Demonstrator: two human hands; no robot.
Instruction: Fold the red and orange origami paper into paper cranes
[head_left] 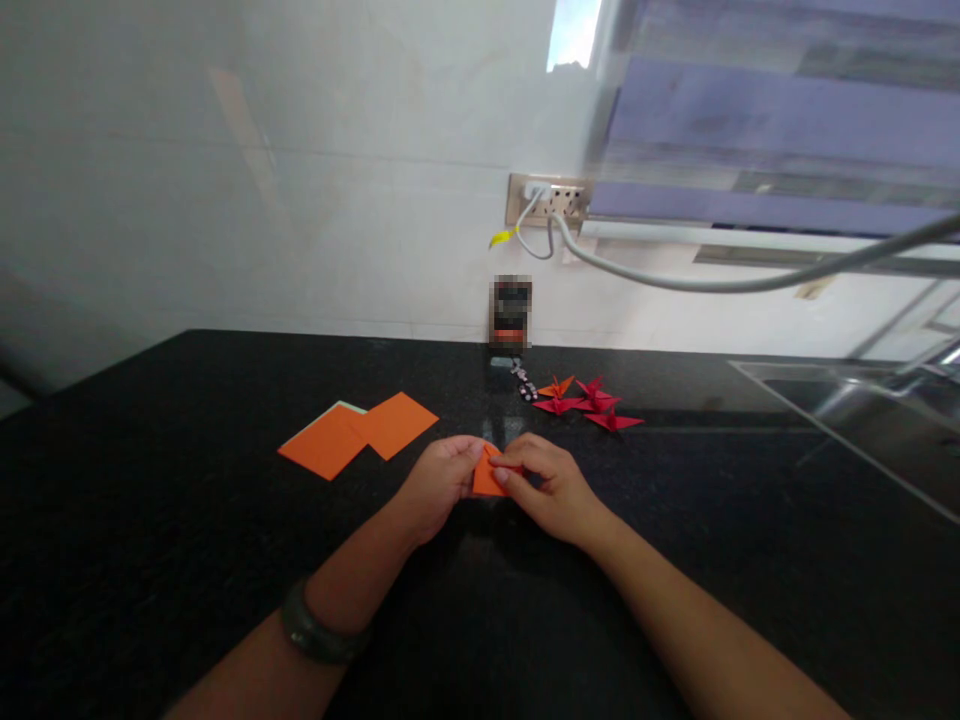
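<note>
A folded piece of orange origami paper (487,482) is held between my two hands, just above the dark countertop. My left hand (441,480) grips its left side, thumb on top. My right hand (551,485) pinches the right side with thumb and fingers, which cover part of the folds. To the left lie flat orange paper squares (401,425), with a pale green edge showing under the farther-left ones. Several folded paper cranes (613,420), red and orange, stand beyond my right hand.
A phone-like object (510,312), pixelated, leans on the wall with a beaded strap (527,388) before it. A wall socket (551,200) holds a plug, and a grey cable (675,283) runs right. A sink (847,400) is at the right. The black countertop (187,560) stretches around my arms.
</note>
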